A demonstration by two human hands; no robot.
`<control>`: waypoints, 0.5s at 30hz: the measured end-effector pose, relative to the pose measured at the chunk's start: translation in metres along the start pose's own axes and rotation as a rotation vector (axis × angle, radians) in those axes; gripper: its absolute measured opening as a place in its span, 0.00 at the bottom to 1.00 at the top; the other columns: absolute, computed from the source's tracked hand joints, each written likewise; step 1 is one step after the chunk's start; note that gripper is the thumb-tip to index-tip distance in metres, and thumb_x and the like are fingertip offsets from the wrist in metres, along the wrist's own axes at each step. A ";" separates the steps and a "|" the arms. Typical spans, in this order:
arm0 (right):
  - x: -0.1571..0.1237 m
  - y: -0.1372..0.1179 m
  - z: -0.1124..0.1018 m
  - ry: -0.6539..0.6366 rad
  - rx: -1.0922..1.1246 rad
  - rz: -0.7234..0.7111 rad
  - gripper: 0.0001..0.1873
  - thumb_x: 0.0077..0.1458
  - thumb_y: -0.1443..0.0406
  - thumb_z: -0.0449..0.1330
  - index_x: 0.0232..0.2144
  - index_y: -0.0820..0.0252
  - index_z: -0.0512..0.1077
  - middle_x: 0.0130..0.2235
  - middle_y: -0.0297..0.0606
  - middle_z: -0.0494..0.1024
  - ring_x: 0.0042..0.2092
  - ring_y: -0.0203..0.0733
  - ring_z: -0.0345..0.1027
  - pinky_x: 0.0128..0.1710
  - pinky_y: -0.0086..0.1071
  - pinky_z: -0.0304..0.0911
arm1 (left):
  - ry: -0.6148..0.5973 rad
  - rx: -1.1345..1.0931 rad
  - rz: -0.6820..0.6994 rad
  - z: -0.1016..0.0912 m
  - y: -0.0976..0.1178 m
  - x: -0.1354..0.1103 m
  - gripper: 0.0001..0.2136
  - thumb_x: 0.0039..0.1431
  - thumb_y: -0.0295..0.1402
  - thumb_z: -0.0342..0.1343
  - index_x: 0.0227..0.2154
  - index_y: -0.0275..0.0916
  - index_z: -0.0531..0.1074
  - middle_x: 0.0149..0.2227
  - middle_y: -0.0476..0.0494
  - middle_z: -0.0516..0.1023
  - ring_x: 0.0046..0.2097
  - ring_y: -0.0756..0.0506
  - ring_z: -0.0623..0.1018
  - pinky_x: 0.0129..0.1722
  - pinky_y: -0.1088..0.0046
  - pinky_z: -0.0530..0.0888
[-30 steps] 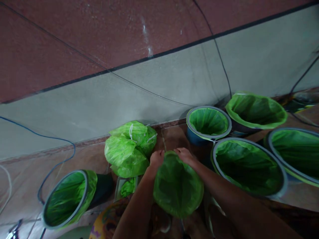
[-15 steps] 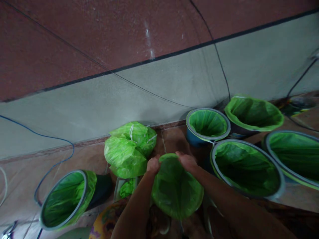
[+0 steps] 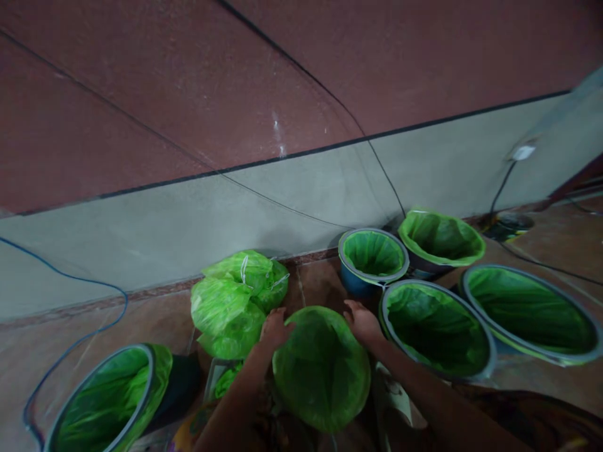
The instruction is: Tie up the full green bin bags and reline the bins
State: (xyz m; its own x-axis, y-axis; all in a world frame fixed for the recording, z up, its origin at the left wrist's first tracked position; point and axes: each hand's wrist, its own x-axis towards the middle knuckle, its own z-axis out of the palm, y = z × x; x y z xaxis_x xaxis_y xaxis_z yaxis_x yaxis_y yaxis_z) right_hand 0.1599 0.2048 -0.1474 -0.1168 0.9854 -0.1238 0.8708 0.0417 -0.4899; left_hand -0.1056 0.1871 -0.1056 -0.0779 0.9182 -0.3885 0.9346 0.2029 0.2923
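Note:
Between my hands is a round bin (image 3: 321,376) lined with a thin green plastic bag, whose edge is folded over the rim. At the rim's far left, my left hand (image 3: 276,329) is open, its thumb close to or on the bag; I cannot tell if they touch. My right hand (image 3: 362,321) is open at the far right of the rim, fingers stretched out and holding nothing. Just beyond my left hand lie stuffed green plastic bags (image 3: 235,304) with white ties. A small grey tray (image 3: 215,376) with green plastic is partly hidden by my left forearm.
To the right stand several lined bins: a small blue one (image 3: 358,282), a large one (image 3: 490,361), another at the far right (image 3: 594,333) and one by the wall (image 3: 436,258). A tilted lined bin (image 3: 151,376) lies left, near a blue cable (image 3: 125,307).
My fingers have let go of the bag's far edge and spread apart to either side. The bag now sits rounder over the rim. My view has tilted up and shifted right.

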 end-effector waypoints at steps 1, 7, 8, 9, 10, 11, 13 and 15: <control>0.002 0.006 -0.005 0.025 0.001 0.018 0.22 0.61 0.67 0.49 0.54 0.70 0.69 0.53 0.52 0.75 0.54 0.47 0.69 0.55 0.36 0.61 | -0.017 -0.005 0.016 -0.006 0.000 -0.006 0.26 0.59 0.35 0.54 0.60 0.34 0.64 0.60 0.35 0.70 0.61 0.42 0.69 0.61 0.70 0.61; 0.009 0.022 -0.033 0.063 -0.018 0.048 0.20 0.61 0.67 0.49 0.51 0.68 0.72 0.51 0.49 0.76 0.52 0.46 0.70 0.55 0.35 0.60 | -0.122 0.017 0.080 -0.041 0.003 -0.039 0.22 0.59 0.37 0.55 0.56 0.42 0.69 0.57 0.41 0.74 0.59 0.41 0.72 0.59 0.69 0.65; 0.003 0.020 -0.030 0.059 -0.025 0.036 0.20 0.61 0.67 0.49 0.51 0.68 0.72 0.51 0.49 0.76 0.52 0.46 0.70 0.55 0.35 0.60 | -0.093 0.021 0.054 -0.045 0.002 -0.043 0.22 0.59 0.38 0.55 0.57 0.41 0.69 0.58 0.40 0.73 0.59 0.41 0.72 0.59 0.69 0.64; -0.007 0.017 -0.025 0.059 -0.033 0.020 0.20 0.60 0.67 0.49 0.51 0.67 0.72 0.52 0.48 0.76 0.52 0.46 0.69 0.55 0.35 0.60 | -0.055 0.018 0.016 -0.047 0.002 -0.046 0.23 0.59 0.38 0.55 0.57 0.40 0.68 0.58 0.37 0.73 0.60 0.40 0.71 0.59 0.68 0.64; -0.020 0.014 -0.017 0.059 -0.043 0.002 0.20 0.60 0.67 0.50 0.52 0.67 0.71 0.52 0.48 0.76 0.53 0.46 0.68 0.55 0.36 0.59 | -0.013 0.008 -0.035 -0.047 0.001 -0.050 0.24 0.59 0.38 0.55 0.58 0.37 0.67 0.58 0.35 0.72 0.60 0.39 0.71 0.59 0.68 0.65; -0.036 0.011 -0.007 0.059 -0.055 -0.014 0.21 0.60 0.67 0.50 0.53 0.67 0.70 0.53 0.48 0.75 0.54 0.47 0.67 0.55 0.36 0.59 | 0.028 -0.010 -0.100 -0.043 0.000 -0.054 0.25 0.60 0.38 0.55 0.59 0.34 0.66 0.58 0.32 0.73 0.59 0.38 0.72 0.58 0.67 0.65; -0.070 0.006 0.017 0.049 -0.094 -0.043 0.21 0.60 0.67 0.50 0.53 0.66 0.70 0.54 0.48 0.74 0.55 0.48 0.65 0.56 0.38 0.57 | 0.112 -0.072 -0.254 -0.027 -0.001 -0.065 0.27 0.60 0.38 0.54 0.60 0.30 0.63 0.56 0.27 0.73 0.58 0.37 0.73 0.56 0.66 0.67; -0.101 0.005 0.037 0.020 -0.146 -0.060 0.21 0.61 0.68 0.49 0.53 0.64 0.71 0.55 0.47 0.73 0.56 0.50 0.63 0.57 0.40 0.55 | 0.199 -0.193 -0.395 0.000 -0.001 -0.080 0.29 0.60 0.35 0.54 0.61 0.27 0.60 0.56 0.23 0.72 0.59 0.36 0.71 0.56 0.64 0.67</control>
State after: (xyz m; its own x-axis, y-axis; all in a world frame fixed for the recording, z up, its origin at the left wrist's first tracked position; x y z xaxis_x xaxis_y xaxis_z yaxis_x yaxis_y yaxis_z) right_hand 0.1584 0.0997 -0.1688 -0.1629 0.9834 -0.0804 0.9229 0.1231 -0.3648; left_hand -0.1002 0.1137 -0.0749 -0.4960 0.8018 -0.3334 0.7401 0.5912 0.3206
